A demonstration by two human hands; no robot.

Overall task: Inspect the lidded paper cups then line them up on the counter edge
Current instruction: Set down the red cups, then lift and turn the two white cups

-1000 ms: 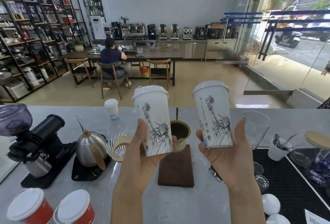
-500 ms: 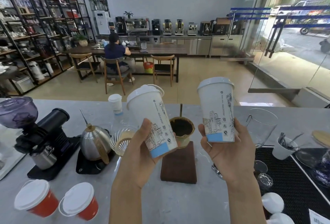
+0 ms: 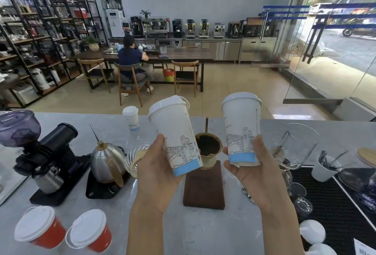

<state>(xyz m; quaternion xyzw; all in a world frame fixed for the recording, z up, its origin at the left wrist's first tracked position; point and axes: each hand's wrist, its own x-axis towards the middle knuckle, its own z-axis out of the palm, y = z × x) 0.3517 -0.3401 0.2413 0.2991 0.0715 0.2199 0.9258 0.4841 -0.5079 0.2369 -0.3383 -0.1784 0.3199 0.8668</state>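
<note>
Above the grey counter point(image 3: 203, 234), two white lidded cups are held up, the left hand point(image 3: 156, 175) wrapped around one tilted cup point(image 3: 175, 134), the right hand point(image 3: 258, 175) around an upright cup point(image 3: 241, 128). A third white cup point(image 3: 131, 117) stands at the far edge, and two red lidded cups point(image 3: 63, 229) sit near left. Fingers behind both held cups are mostly hidden.

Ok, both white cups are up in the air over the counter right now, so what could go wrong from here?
1. The left hand holds its white cup tilted and only near the base; it could slip, or leak at the lid if full.
2. Directly below stands an open dripper with coffee grounds; lowering either cup carelessly could knock it.
3. The tall glass sits close beside the right hand and its cup, so setting down could bump it.
</note>
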